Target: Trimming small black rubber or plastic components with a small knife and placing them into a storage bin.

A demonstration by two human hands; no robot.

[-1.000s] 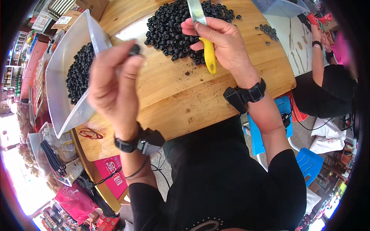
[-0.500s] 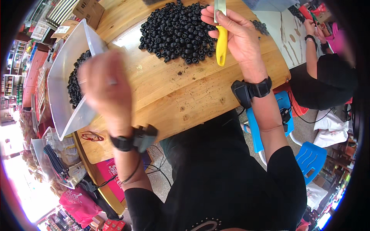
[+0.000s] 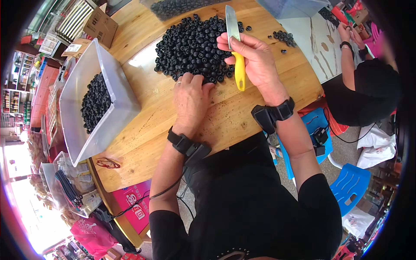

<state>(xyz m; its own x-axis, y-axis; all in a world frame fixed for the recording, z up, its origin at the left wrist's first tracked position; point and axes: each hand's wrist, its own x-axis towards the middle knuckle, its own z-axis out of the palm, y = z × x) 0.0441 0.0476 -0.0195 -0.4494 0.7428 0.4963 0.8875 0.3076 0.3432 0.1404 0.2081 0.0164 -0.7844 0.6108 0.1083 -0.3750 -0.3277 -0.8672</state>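
Observation:
A heap of small, round black pieces with hollow ends (image 3: 190, 47), perhaps berries or beads, lies on the wooden table (image 3: 164, 134). At its near edge is my left hand (image 3: 190, 102), its bent fingertips touching the pieces and its thumb held apart; nothing shows in its grip. My right hand (image 3: 262, 65), palm turned up, holds a small knife (image 3: 239, 71) by its yellow handle beside the heap's right side. The blade points away from me. To the left, a tilted clear plastic bin (image 3: 123, 86) contains more black pieces (image 3: 96, 104).
Another clear bin (image 3: 186, 6) with black pieces stands at the table's far edge. A small cluster of pieces (image 3: 284, 38) lies at far right. Red-framed glasses (image 3: 107, 163) rest near the left corner. Blue stools (image 3: 350, 186) and another person (image 3: 364, 91) are at right.
My left hand has moved from over the left bin rightward to the near edge of the heap. My right hand still holds the knife, now slightly lower in the picture as the view has shifted.

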